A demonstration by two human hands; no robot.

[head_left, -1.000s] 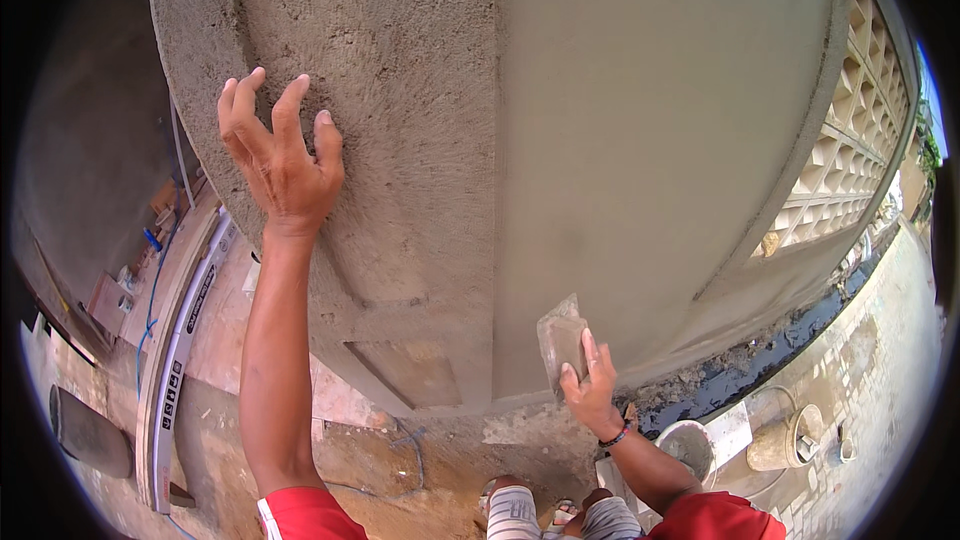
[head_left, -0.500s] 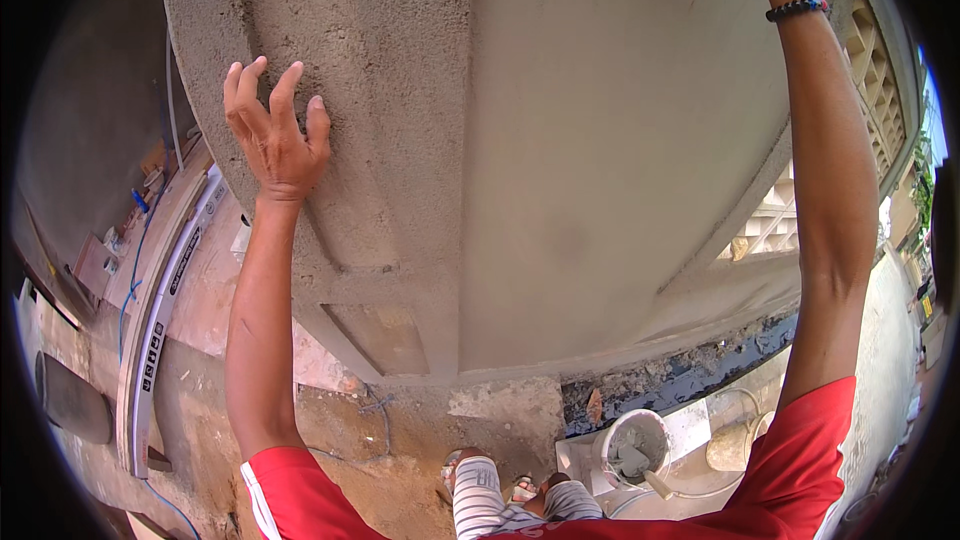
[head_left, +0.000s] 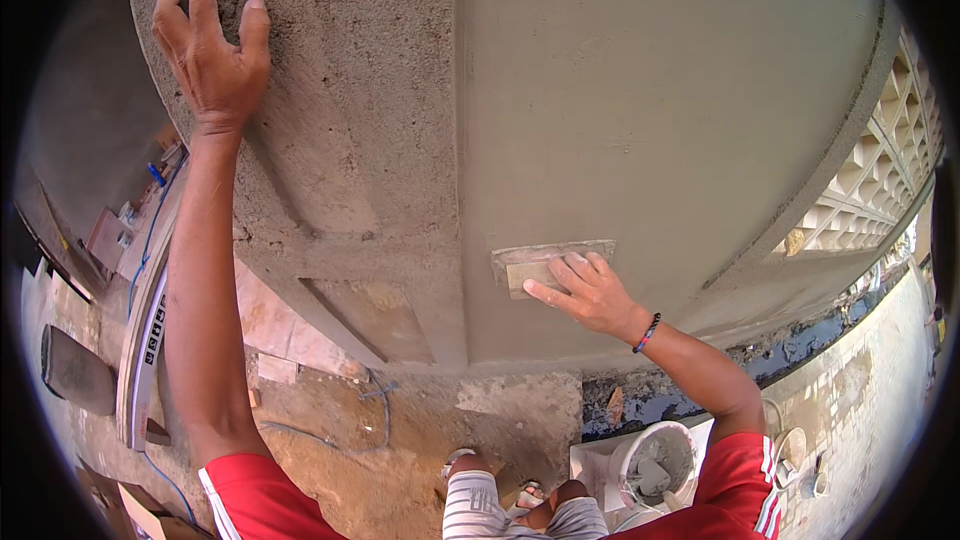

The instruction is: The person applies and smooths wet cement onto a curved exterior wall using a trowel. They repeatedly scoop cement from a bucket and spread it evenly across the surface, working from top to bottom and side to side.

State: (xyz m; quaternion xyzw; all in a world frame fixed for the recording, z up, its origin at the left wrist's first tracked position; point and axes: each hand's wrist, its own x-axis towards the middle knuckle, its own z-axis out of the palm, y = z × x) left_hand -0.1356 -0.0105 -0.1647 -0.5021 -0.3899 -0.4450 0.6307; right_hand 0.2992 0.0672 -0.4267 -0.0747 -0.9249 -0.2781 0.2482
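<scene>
My right hand [head_left: 592, 302] grips a flat rectangular plastering float [head_left: 512, 265], pressed to the lower part of a smooth grey plastered wall [head_left: 650, 120]. The float lies nearly level, just right of a vertical edge in the wall. Higher up on the left, my left hand [head_left: 215, 70] rests with fingers apart and bent against a rough, pitted cement pillar [head_left: 360, 100], near its outer edge. There is nothing in that hand.
By my feet, a white bucket [head_left: 620, 470] contains grey mortar. Pale lattice blocks [head_left: 865, 190] fill an opening at right. A dark wet strip [head_left: 740, 365] follows the wall's base. On the left are a long pale board [head_left: 140, 380] and blue cable [head_left: 134, 290].
My right hand has come down from beyond the top edge of the picture to the lower wall, where the float now shows. My left hand sits higher in the picture and the view has shifted.
</scene>
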